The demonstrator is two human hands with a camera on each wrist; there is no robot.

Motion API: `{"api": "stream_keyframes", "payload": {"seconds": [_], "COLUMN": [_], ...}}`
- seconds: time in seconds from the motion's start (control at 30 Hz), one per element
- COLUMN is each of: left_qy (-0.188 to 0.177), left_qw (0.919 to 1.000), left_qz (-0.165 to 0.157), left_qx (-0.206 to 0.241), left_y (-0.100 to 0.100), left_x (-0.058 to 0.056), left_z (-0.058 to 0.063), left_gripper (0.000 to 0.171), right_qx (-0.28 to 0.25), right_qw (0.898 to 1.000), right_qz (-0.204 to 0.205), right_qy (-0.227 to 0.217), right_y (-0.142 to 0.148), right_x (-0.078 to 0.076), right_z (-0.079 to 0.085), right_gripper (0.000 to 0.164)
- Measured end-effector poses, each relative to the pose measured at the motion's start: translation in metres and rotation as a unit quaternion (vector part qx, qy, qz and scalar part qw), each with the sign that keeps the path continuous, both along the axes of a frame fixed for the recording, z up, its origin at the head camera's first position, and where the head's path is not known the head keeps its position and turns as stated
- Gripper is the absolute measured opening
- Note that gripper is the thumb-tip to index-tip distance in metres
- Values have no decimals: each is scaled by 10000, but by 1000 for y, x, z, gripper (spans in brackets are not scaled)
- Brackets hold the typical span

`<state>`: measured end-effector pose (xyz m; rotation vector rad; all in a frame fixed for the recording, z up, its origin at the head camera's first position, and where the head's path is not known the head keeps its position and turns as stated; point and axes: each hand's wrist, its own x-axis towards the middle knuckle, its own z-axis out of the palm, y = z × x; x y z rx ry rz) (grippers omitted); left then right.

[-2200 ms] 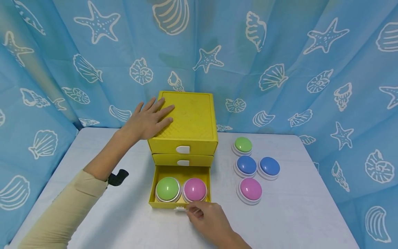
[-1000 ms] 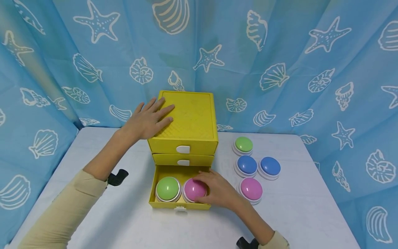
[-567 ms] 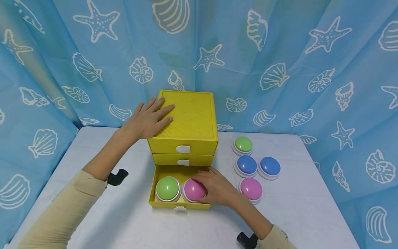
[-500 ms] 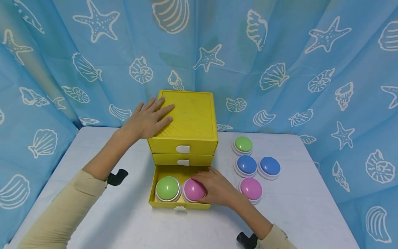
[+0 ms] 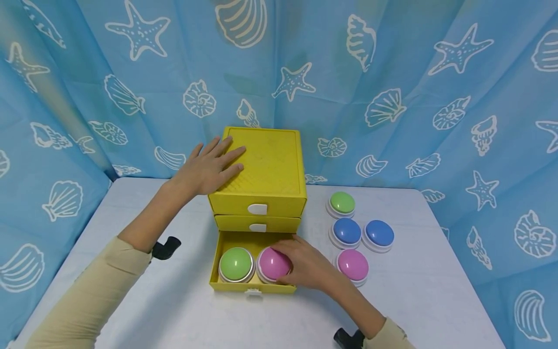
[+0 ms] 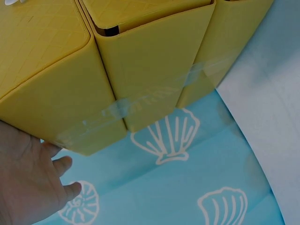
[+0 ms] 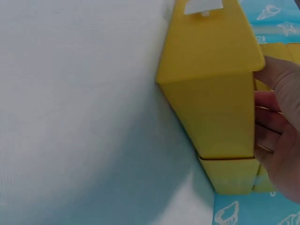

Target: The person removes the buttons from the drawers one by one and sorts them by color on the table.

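In the head view a yellow drawer unit (image 5: 271, 162) stands on the table. My left hand (image 5: 205, 169) rests on its top with fingers spread. The bottom drawer (image 5: 213, 271) is pulled out and holds a green domed push button (image 5: 236, 264) at left and a pink domed push button (image 5: 273, 264) at right, both with pale bases. My right hand (image 5: 307, 265) reaches over the drawer's right wall and grips the pink button, thumb at its near side and fingers at its far side. In the right wrist view the drawer wall (image 7: 215, 117) hides that button.
Right of the unit several domed buttons stand on the white tablecloth (image 5: 405, 291): a green one (image 5: 342, 202), two blue ones including the farther right one (image 5: 379, 233), and another pink one (image 5: 353, 265). Behind hangs a blue seashell curtain (image 5: 322, 97). The upper two drawers are closed.
My right hand has moved from the bottom drawer's white pull, up and right, to the pink button inside the drawer. My left hand has stayed on the unit's top.
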<state>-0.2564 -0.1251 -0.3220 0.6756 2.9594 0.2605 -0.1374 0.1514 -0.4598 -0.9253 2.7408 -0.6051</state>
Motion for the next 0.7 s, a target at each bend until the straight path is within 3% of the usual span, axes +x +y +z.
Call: {"api": "stream_keyframes", "payload": {"seconds": [0.17, 0.3, 0.47, 0.7], "left_qy": [4, 29, 19, 12], "left_qw": [10000, 10000, 10000, 10000], "left_qz": [-10, -8, -8, -25], "left_qx": [-17, -60, -64, -71], "left_y": [0, 0, 0, 0], "left_x": [0, -1, -1, 0], "left_z": [0, -1, 0, 0], "left_gripper": [63, 63, 63, 63], "right_qx": [-498, -772, -1169, -1039], "right_qw": [9972, 9942, 9902, 9899], "right_qz": [-218, -334, -343, -759], "right_qy": [-504, -668, -686, -593], "right_y": [7, 13, 21, 40], "right_x": [3, 5, 9, 15], "right_z": [11, 21, 35, 46], "right_gripper": [71, 73, 71, 75]}}
